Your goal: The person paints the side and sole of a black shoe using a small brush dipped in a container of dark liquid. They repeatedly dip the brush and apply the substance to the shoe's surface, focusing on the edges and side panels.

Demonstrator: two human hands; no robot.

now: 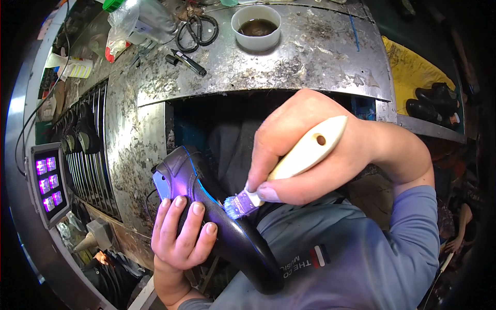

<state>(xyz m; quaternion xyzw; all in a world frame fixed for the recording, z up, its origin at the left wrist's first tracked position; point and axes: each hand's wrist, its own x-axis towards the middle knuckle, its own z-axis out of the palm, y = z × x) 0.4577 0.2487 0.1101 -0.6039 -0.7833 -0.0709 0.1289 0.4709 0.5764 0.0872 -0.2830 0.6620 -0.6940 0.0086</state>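
Observation:
A black shoe (238,250) is held tilted before my body, its toe end toward the lower right. My left hand (178,240) is closed on it from the left, the fingertips lying on its upper; the thumb is hidden. A thin blue line glows along the shoe's edge. In my right hand (297,126) is a flat brush (305,155) with a pale wooden handle, pinched between thumb and fingers close to the bristles. Those bristles look bluish purple under the light and touch the shoe along the blue line.
Ahead on the worn metal bench (289,72) stand a white bowl (256,44) of dark liquid, a black marker (189,62) and a clear bottle (147,23). A purple-lit lamp (49,181) is at left, near a rack (98,155) with dark shoes. More black shoes (434,101) lie at right.

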